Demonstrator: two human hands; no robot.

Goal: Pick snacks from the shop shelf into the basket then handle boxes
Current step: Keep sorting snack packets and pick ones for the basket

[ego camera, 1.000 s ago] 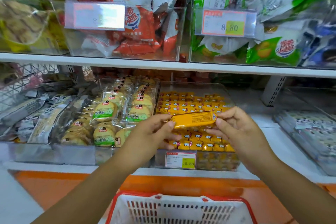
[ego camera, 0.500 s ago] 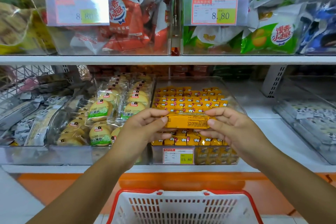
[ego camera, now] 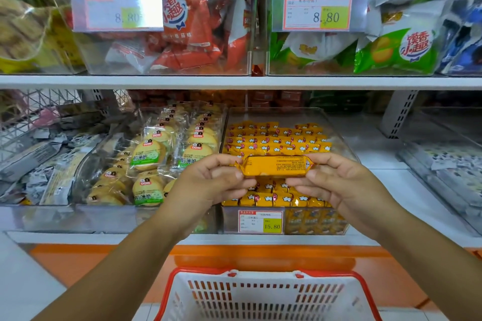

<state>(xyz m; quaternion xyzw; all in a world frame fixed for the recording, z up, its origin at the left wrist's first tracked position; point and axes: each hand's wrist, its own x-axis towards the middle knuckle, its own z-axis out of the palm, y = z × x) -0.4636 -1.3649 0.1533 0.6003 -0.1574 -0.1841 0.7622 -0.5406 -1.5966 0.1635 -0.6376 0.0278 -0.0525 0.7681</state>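
The basket (ego camera: 266, 297) sits nearest, low in view. Above it, the left hand (ego camera: 208, 185) and right hand (ego camera: 339, 185) pinch opposite ends of a yellow snack (ego camera: 276, 166), level, before the bin (ego camera: 336, 135) of yellow packs.

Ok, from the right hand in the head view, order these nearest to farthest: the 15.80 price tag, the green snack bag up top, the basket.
1. 15.80 price tag, just below-left of the right hand.
2. Basket, lower down, near the person.
3. Green snack bag, upper shelf, right.
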